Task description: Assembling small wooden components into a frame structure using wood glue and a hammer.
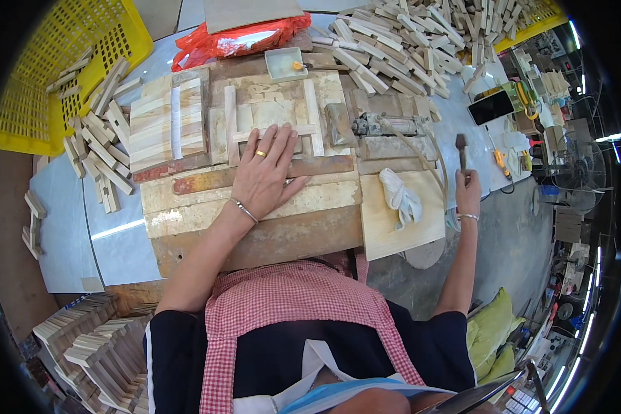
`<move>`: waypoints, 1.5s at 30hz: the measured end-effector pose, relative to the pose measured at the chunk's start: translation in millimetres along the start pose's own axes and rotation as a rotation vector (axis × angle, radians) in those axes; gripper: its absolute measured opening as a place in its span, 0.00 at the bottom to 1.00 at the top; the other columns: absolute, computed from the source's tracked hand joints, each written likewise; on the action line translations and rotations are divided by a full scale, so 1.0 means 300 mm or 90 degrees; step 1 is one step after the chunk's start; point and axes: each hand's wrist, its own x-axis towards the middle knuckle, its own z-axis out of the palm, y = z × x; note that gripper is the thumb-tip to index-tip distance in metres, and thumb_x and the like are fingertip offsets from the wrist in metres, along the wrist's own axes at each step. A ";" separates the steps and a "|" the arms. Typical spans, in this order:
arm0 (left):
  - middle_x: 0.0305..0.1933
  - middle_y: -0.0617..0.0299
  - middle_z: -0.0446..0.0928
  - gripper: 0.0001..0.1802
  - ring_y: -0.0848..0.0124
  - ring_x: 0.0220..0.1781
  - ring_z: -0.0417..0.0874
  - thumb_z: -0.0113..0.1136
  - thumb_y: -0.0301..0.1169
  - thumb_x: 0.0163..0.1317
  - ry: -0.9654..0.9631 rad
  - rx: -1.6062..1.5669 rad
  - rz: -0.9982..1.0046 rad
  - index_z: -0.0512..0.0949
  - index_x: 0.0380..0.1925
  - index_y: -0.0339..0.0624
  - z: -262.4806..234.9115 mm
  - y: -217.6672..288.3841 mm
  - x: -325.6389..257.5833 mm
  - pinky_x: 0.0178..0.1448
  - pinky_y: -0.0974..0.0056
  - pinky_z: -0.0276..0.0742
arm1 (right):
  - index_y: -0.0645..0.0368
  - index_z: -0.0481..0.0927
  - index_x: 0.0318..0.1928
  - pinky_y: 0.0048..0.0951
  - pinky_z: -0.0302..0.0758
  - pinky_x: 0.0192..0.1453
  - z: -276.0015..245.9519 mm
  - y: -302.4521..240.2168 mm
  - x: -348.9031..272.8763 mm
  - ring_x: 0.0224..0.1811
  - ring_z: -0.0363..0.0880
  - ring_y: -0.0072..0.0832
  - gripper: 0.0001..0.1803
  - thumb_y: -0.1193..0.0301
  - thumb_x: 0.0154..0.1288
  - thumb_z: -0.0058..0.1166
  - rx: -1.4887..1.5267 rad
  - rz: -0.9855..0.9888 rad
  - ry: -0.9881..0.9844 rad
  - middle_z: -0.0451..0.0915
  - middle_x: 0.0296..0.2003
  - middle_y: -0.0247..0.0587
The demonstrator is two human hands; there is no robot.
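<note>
From the head camera, your left hand [263,172] lies flat, fingers spread, pressing on the small wooden frame [272,123] that sits in the glue-stained jig board [255,200] straight ahead of you; it grips nothing, only holds the pale strips down. Your right hand [468,193] is well off to the right, past the edge of the board, closed around the handle of a small hammer [461,148], whose head points up and away from you. So the frame lies to the left of the hammer and slightly farther from you, with the plain wooden panel [400,214] and the white cloth [400,196] lying between them. The frame's longer side rails run away from you, its cross strip runs left to right under your fingertips. The left hand is the nearer one, already touching it; the right is well apart. Behind the frame stands a small white tray [286,63], beside it a metal tool with a hose [383,125]; a stack of strips [169,121] sits just left.
</note>
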 end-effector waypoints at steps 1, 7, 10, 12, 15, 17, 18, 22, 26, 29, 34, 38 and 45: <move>0.66 0.50 0.64 0.43 0.53 0.67 0.63 0.61 0.50 0.54 0.000 -0.006 0.005 0.62 0.64 0.35 0.000 0.000 -0.005 0.72 0.49 0.53 | 0.62 0.74 0.45 0.38 0.73 0.38 -0.063 -0.138 -0.065 0.31 0.79 0.41 0.15 0.64 0.66 0.51 0.082 -0.049 0.025 0.79 0.29 0.52; 0.65 0.50 0.64 0.43 0.55 0.67 0.63 0.60 0.51 0.55 -0.014 0.012 -0.001 0.62 0.64 0.34 0.010 -0.001 -0.005 0.72 0.48 0.53 | 0.59 0.70 0.61 0.32 0.75 0.36 -0.065 -0.605 -0.288 0.32 0.80 0.36 0.21 0.70 0.68 0.49 0.243 -0.393 0.008 0.78 0.37 0.51; 0.65 0.50 0.64 0.44 0.55 0.67 0.63 0.60 0.51 0.55 -0.010 0.014 0.004 0.61 0.64 0.33 0.017 -0.002 -0.007 0.72 0.48 0.53 | 0.59 0.69 0.62 0.36 0.77 0.41 -0.051 -0.752 -0.326 0.40 0.82 0.45 0.23 0.72 0.66 0.51 0.290 -0.425 -0.018 0.79 0.46 0.57; 0.65 0.49 0.64 0.44 0.54 0.67 0.63 0.60 0.51 0.55 -0.015 0.007 0.000 0.61 0.65 0.33 0.006 0.004 -0.009 0.72 0.48 0.52 | 0.58 0.68 0.62 0.37 0.77 0.39 -0.001 -0.768 -0.346 0.38 0.82 0.46 0.24 0.73 0.65 0.52 0.309 -0.452 0.014 0.79 0.45 0.56; 0.65 0.49 0.64 0.44 0.54 0.67 0.63 0.60 0.51 0.55 -0.026 0.000 0.010 0.61 0.65 0.33 -0.006 -0.002 -0.005 0.73 0.48 0.52 | 0.59 0.64 0.64 0.39 0.76 0.32 0.089 -0.736 -0.341 0.31 0.80 0.45 0.28 0.74 0.64 0.52 0.151 -0.524 -0.081 0.80 0.35 0.52; 0.66 0.49 0.64 0.44 0.54 0.67 0.63 0.59 0.51 0.55 -0.033 0.001 0.001 0.61 0.65 0.33 0.000 -0.008 -0.011 0.73 0.48 0.52 | 0.60 0.65 0.64 0.38 0.75 0.31 0.039 -0.779 -0.301 0.30 0.79 0.45 0.28 0.74 0.63 0.52 0.180 -0.548 -0.083 0.79 0.34 0.51; 0.65 0.49 0.64 0.43 0.54 0.67 0.63 0.58 0.52 0.55 -0.026 0.009 0.002 0.62 0.64 0.32 0.000 -0.009 -0.016 0.73 0.47 0.52 | 0.60 0.65 0.64 0.38 0.75 0.30 0.028 -0.793 -0.299 0.29 0.79 0.44 0.28 0.73 0.63 0.52 0.209 -0.560 -0.080 0.79 0.33 0.51; 0.65 0.49 0.64 0.43 0.54 0.69 0.62 0.57 0.53 0.56 -0.028 0.016 -0.003 0.63 0.63 0.31 -0.005 -0.002 -0.011 0.73 0.47 0.51 | 0.59 0.65 0.64 0.39 0.75 0.29 0.077 -0.755 -0.335 0.28 0.79 0.44 0.28 0.73 0.63 0.53 0.274 -0.545 0.060 0.79 0.31 0.49; 0.66 0.47 0.63 0.43 0.53 0.70 0.60 0.56 0.52 0.57 -0.037 0.008 -0.015 0.62 0.63 0.29 0.008 -0.003 -0.024 0.74 0.48 0.49 | 0.60 0.66 0.63 0.39 0.76 0.30 0.094 -0.765 -0.336 0.30 0.80 0.45 0.27 0.74 0.63 0.53 0.162 -0.557 -0.065 0.80 0.33 0.50; 0.66 0.44 0.62 0.44 0.51 0.71 0.59 0.58 0.49 0.56 -0.033 -0.038 -0.004 0.60 0.63 0.27 0.019 0.009 -0.011 0.74 0.50 0.51 | 0.59 0.66 0.63 0.40 0.76 0.31 0.053 -0.846 -0.316 0.31 0.81 0.44 0.27 0.74 0.63 0.53 0.239 -0.582 -0.055 0.80 0.35 0.49; 0.64 0.42 0.64 0.40 0.51 0.70 0.59 0.56 0.49 0.56 -0.020 0.003 -0.002 0.64 0.61 0.28 0.028 0.012 -0.039 0.74 0.49 0.50 | 0.59 0.67 0.62 0.36 0.78 0.30 0.050 -1.041 -0.370 0.33 0.82 0.42 0.25 0.72 0.64 0.52 0.270 -0.657 -0.078 0.80 0.39 0.51; 0.56 0.43 0.72 0.30 0.50 0.65 0.66 0.56 0.46 0.56 0.037 -0.010 0.008 0.75 0.50 0.31 0.060 0.011 -0.037 0.71 0.48 0.54 | 0.57 0.67 0.62 0.32 0.78 0.29 0.109 -1.068 -0.388 0.33 0.83 0.38 0.25 0.71 0.63 0.51 0.134 -0.696 -0.173 0.81 0.41 0.50; 0.58 0.48 0.69 0.34 0.55 0.65 0.65 0.60 0.48 0.54 0.046 -0.035 -0.015 0.70 0.54 0.33 0.012 -0.020 -0.018 0.70 0.54 0.58 | 0.61 0.73 0.60 0.31 0.76 0.52 0.020 -0.859 -0.276 0.50 0.81 0.36 0.22 0.76 0.65 0.52 0.297 -0.471 -0.021 0.79 0.51 0.50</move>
